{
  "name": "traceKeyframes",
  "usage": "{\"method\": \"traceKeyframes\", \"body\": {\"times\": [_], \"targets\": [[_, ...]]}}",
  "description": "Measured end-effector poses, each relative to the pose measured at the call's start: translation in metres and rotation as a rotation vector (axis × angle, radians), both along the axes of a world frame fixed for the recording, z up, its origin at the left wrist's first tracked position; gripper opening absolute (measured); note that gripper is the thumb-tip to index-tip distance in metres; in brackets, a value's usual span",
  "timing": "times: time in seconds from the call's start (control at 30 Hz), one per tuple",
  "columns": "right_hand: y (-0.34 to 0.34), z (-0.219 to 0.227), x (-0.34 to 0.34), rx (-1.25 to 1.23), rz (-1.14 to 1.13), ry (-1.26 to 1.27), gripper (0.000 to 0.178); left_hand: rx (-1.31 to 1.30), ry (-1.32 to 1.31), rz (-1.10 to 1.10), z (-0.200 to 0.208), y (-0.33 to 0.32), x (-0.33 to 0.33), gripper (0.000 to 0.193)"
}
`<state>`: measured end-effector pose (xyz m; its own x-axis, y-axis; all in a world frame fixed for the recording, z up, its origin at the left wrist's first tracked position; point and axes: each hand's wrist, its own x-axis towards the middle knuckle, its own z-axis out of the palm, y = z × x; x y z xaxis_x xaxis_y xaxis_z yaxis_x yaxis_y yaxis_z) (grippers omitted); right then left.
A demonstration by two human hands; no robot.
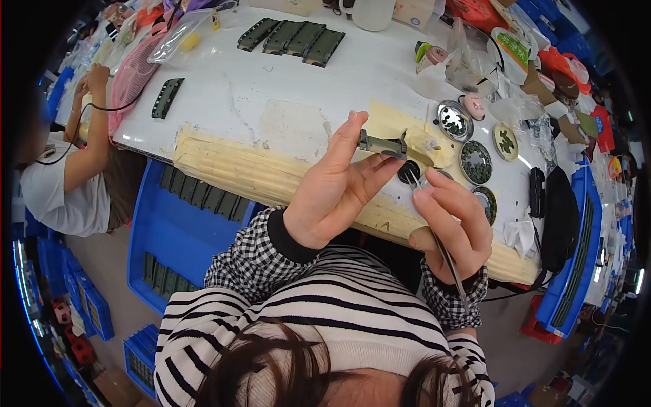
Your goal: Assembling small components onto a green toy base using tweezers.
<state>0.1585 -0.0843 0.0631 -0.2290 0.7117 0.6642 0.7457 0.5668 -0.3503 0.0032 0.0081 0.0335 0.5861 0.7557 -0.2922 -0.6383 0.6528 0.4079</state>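
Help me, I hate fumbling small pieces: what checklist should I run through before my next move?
1. Part held by the left hand: ok.
2. Tweezers held by the right hand: ok.
3. Tweezers' tips at the black dish: ok.
4. Piece gripped between the tips: cannot tell, too small.
5. Metal dish sitting upright: ok.

One knitted sweater [369,302], off-white, carries black horizontal stripes of varying width and ends in a plain off-white ribbed neckband [369,356]. Two loose sleeve covers in black-and-white gingham check: the left sleeve cover [247,254] closes below the left hand [332,186] with a wide black cuff [283,237]; the right sleeve cover [447,298] sits below the right hand [458,220]. Hair [295,349] is dark brown, worn loose.
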Motion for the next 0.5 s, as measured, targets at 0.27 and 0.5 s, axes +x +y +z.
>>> {"method": "traceKeyframes", "body": {"times": [0.27,0.5], "targets": [[0.008,0.003,0.003,0.024,0.066,-0.122,0.039,0.069,0.076,-0.027,-0.003,-0.006,0.003,0.054],[0.011,0.004,0.006,0.032,0.07,-0.184,0.036,0.095,0.098,-0.031,-0.002,-0.007,0.004,0.055]]}}
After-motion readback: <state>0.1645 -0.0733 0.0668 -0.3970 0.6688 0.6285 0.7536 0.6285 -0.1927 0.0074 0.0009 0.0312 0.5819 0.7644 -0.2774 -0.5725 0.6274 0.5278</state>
